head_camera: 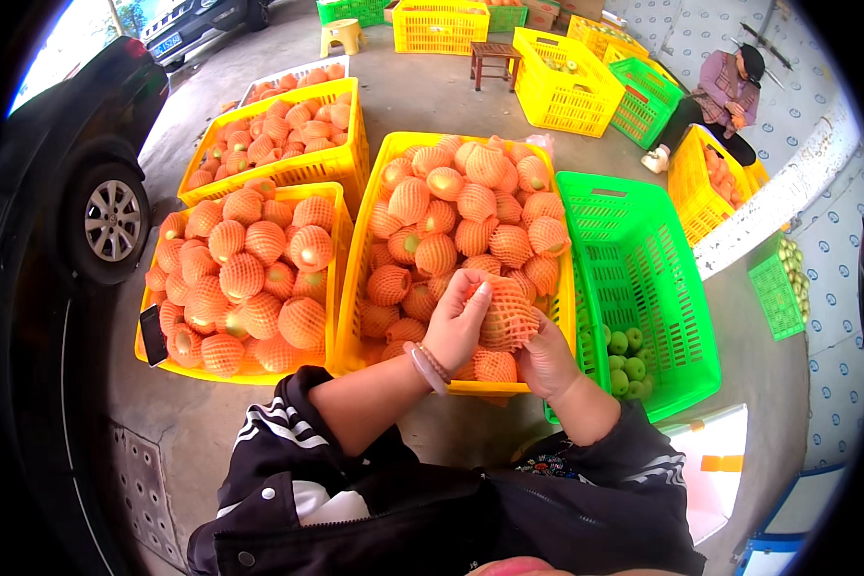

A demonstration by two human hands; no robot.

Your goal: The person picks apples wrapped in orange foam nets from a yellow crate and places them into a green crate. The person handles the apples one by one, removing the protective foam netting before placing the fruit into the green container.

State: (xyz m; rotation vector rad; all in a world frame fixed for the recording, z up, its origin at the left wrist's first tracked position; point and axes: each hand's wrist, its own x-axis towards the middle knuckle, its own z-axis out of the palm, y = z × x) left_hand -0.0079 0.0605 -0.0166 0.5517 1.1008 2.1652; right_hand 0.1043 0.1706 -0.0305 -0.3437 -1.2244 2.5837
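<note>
My left hand (455,324) and my right hand (549,360) are shut on one fruit in an orange foam net (507,315), gripping the net from both sides. A bracelet circles my left wrist. The fruit's skin is mostly hidden by the net. Below my hands stands a yellow plastic crate (348,295), heaped with netted fruits (477,202). To its right, a green plastic crate (680,309) holds several bare green apples (634,369) near its front left corner.
Another yellow crate of netted fruit (243,276) stands left, with a phone (153,335) at its edge. More yellow crates (565,101) and a wooden stool (495,63) lie farther back. A seated person (723,86) is at far right, near a white pole (777,191). A dark car (72,151) stands left.
</note>
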